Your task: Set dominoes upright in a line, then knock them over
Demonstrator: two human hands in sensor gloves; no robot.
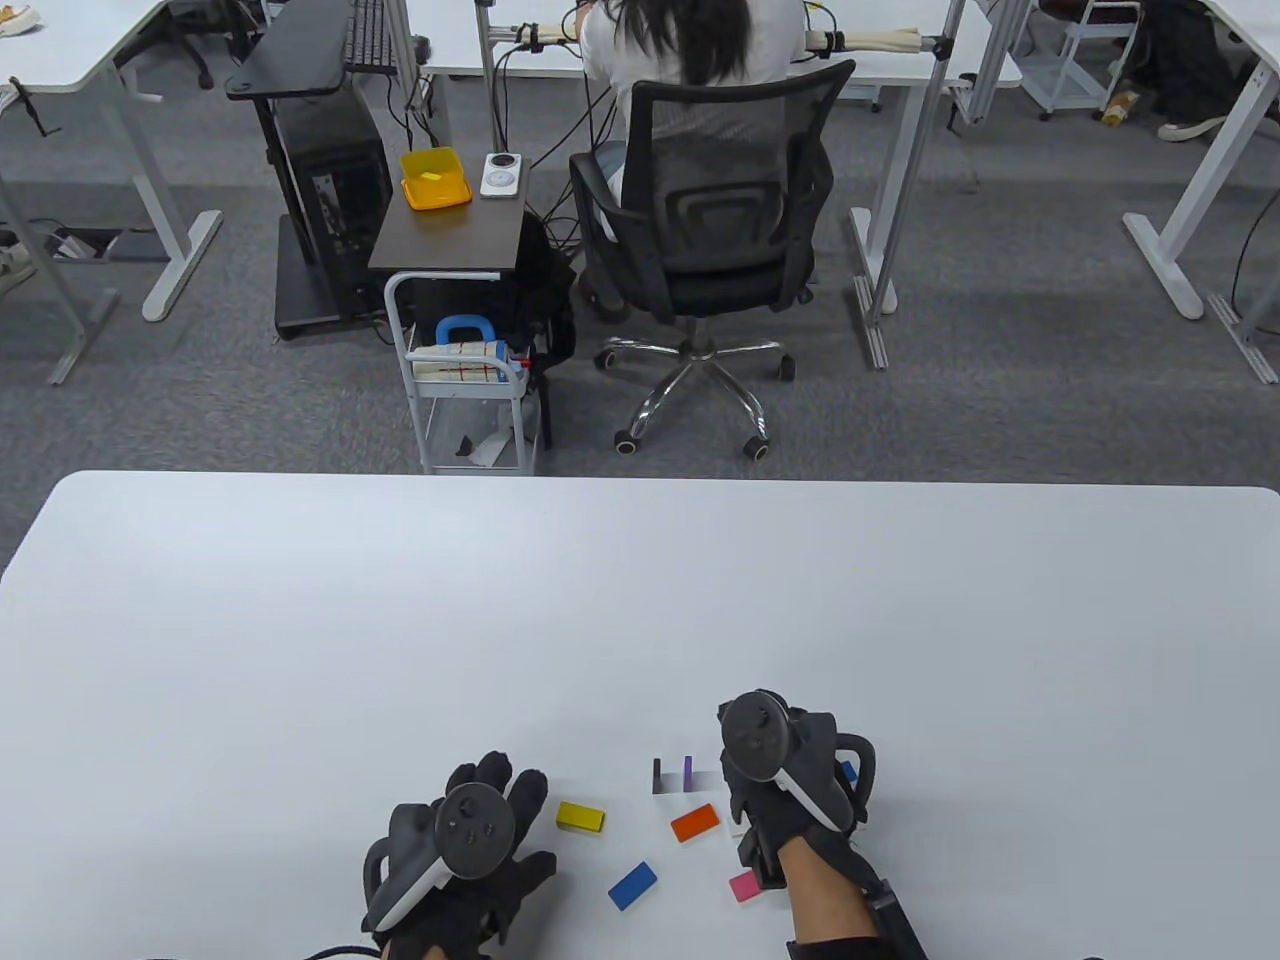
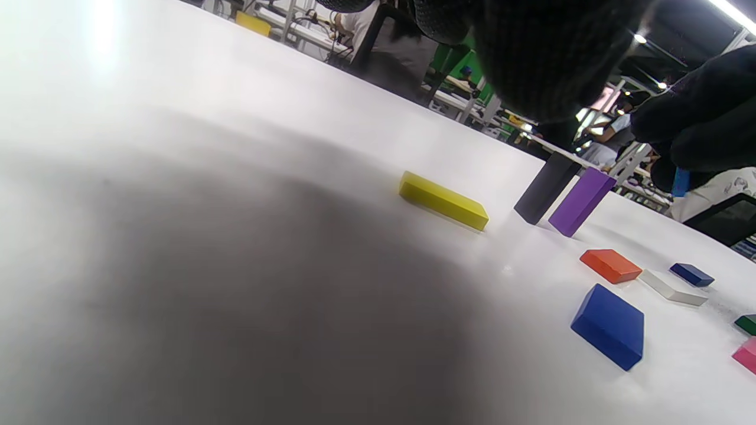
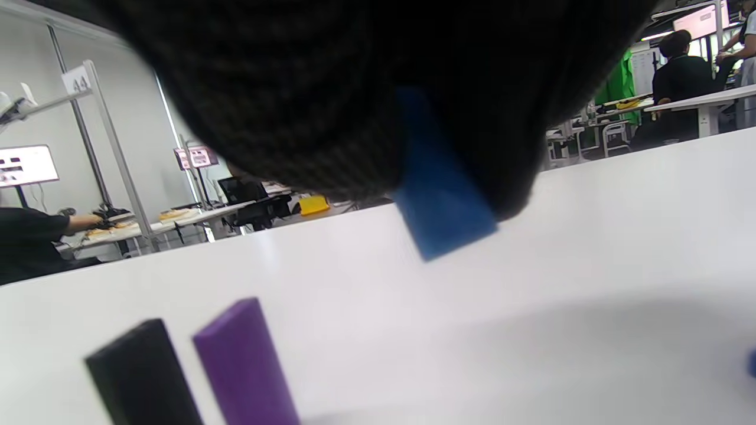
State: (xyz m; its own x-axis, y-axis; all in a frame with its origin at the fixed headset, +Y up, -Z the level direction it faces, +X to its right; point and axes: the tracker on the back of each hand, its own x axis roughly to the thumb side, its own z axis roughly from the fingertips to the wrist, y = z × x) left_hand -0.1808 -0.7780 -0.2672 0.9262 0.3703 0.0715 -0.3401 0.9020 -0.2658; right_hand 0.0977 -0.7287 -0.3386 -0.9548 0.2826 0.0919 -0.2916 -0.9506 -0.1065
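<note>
**Two dominoes stand, a blue one is in the right hand**

Near the front edge of the white table [image 1: 300, 600], a black domino [image 1: 657, 776] and a purple domino [image 1: 688, 772] stand upright side by side, close but not touching. The right hand [image 1: 790, 775] is just to the right of them and pinches a light blue domino [image 3: 440, 200] between its gloved fingers; in the right wrist view this piece hangs tilted above the table, not touching it.

The other pieces lie flat around the standing pair. An orange domino [image 1: 695, 823] lies just in front of the purple one. A yellow domino [image 1: 580, 818] lies more to the left, a dark blue domino [image 1: 632, 885] closer to the front edge, and a pink domino [image 1: 744, 885] beside the right wrist. The left wrist view also shows a white domino [image 2: 673, 288], a small navy domino [image 2: 691, 274] and a green domino [image 2: 748, 324] at the frame edge.

The left hand [image 1: 470, 850] rests near the front edge, just left of the yellow piece, fingers relaxed and holding nothing.
</note>
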